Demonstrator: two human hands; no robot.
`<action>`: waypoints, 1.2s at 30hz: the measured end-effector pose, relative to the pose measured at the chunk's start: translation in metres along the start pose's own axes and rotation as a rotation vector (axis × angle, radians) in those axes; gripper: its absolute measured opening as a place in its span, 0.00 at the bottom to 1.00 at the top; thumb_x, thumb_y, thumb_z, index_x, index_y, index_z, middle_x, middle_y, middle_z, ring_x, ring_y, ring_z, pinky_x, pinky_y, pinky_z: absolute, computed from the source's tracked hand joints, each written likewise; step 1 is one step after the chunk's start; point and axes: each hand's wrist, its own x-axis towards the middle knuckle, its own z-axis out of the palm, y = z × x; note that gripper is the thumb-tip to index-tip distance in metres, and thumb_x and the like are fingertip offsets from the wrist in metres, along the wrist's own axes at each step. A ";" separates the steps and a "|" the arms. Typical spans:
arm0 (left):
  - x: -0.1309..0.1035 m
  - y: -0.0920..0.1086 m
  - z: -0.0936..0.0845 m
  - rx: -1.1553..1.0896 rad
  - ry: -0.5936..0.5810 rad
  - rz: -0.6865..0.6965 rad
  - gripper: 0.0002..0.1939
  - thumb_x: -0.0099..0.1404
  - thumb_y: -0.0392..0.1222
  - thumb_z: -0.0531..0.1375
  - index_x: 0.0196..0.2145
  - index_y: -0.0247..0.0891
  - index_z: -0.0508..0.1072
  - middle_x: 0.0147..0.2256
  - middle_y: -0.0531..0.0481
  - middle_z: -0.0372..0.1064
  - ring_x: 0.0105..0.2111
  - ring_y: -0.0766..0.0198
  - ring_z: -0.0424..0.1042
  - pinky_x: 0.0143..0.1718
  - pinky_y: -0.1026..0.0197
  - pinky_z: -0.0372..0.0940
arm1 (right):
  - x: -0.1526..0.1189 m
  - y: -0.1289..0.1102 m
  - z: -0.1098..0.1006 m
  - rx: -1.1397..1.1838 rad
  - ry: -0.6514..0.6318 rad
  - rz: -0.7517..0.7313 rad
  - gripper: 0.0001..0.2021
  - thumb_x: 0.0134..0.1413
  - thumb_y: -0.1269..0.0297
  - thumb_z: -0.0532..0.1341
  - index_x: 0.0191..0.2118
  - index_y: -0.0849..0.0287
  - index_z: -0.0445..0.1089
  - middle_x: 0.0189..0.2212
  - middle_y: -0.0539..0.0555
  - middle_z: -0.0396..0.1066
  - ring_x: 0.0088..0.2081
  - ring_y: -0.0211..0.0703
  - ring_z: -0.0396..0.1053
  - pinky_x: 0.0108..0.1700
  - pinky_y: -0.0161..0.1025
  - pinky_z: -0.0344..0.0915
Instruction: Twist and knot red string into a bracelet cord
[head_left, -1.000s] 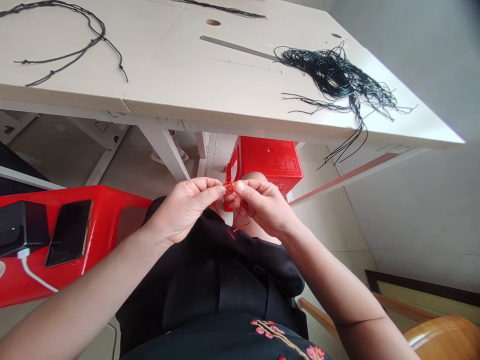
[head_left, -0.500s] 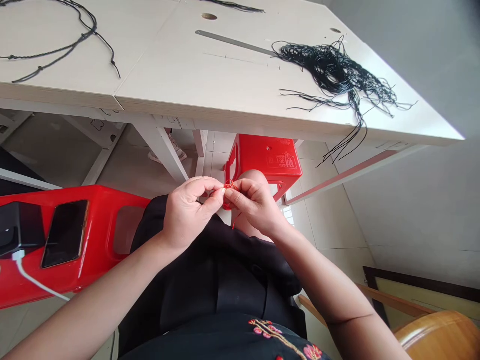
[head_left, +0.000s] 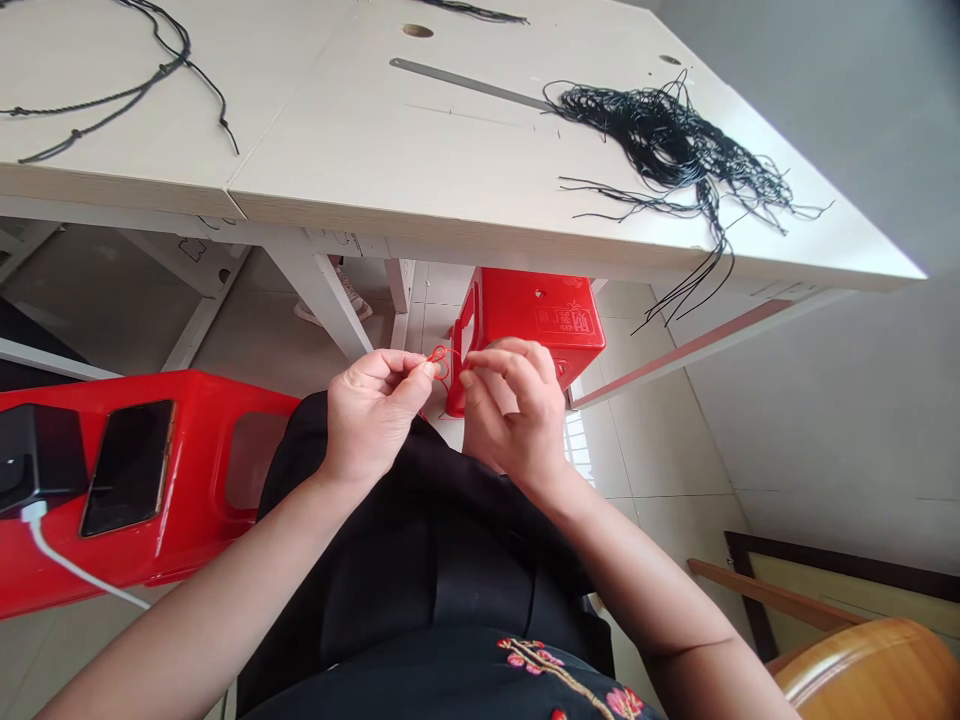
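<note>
Over my lap, my left hand point(head_left: 373, 412) pinches a thin red cord point(head_left: 437, 354) between thumb and forefinger. Small loops of the cord stick out past those fingertips. A strand runs from the loops toward my right hand point(head_left: 517, 410), whose thumb and forefinger are drawn close together at its end. The grip point there is small and partly hidden. Both hands are below the front edge of the table point(head_left: 360, 165), a short gap apart.
On the table lie a bundle of black cords point(head_left: 667, 140), its ends hanging over the edge, a steel ruler point(head_left: 465, 82) and braided black cords point(head_left: 112, 110). A red stool point(head_left: 536, 310) stands beneath. At left, another red stool point(head_left: 195, 450) carries a phone point(head_left: 129, 467) and a black box point(head_left: 45, 460).
My hands, which were together on the cord, have moved apart. My right hand has shifted a little right and turned, and the red loops now show between the hands.
</note>
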 end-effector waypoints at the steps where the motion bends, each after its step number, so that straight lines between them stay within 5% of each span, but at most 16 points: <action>1: 0.001 0.000 0.001 -0.031 -0.012 -0.008 0.04 0.56 0.40 0.65 0.26 0.39 0.75 0.21 0.56 0.72 0.25 0.68 0.71 0.32 0.64 0.67 | -0.001 -0.001 0.000 -0.024 0.010 -0.076 0.04 0.59 0.67 0.60 0.39 0.56 0.73 0.36 0.55 0.73 0.40 0.45 0.68 0.46 0.45 0.66; 9: -0.002 -0.002 0.003 -0.199 -0.051 -0.082 0.03 0.54 0.39 0.67 0.25 0.37 0.78 0.22 0.54 0.73 0.23 0.70 0.71 0.27 0.68 0.67 | -0.001 0.000 0.007 -0.154 0.017 -0.228 0.04 0.61 0.69 0.60 0.37 0.60 0.73 0.31 0.54 0.78 0.32 0.41 0.70 0.36 0.40 0.68; 18: -0.002 -0.012 0.007 -0.118 -0.067 -0.009 0.04 0.56 0.39 0.67 0.26 0.37 0.78 0.21 0.55 0.72 0.20 0.71 0.68 0.23 0.69 0.65 | -0.004 -0.001 0.012 -0.291 0.087 -0.308 0.07 0.58 0.74 0.59 0.30 0.59 0.71 0.24 0.53 0.74 0.26 0.40 0.65 0.30 0.40 0.66; 30: -0.005 -0.008 -0.005 0.039 -0.204 0.051 0.07 0.61 0.43 0.63 0.31 0.37 0.76 0.26 0.52 0.75 0.25 0.68 0.73 0.27 0.68 0.69 | -0.006 -0.004 -0.001 0.336 -0.157 0.313 0.05 0.54 0.65 0.65 0.37 0.58 0.77 0.33 0.54 0.78 0.34 0.42 0.74 0.37 0.40 0.72; 36: -0.009 -0.007 -0.005 0.124 -0.252 0.095 0.08 0.63 0.44 0.61 0.33 0.37 0.75 0.28 0.51 0.76 0.28 0.66 0.74 0.30 0.66 0.69 | -0.003 0.001 -0.004 0.666 -0.159 0.574 0.05 0.42 0.64 0.71 0.28 0.56 0.78 0.29 0.51 0.79 0.33 0.42 0.76 0.37 0.39 0.73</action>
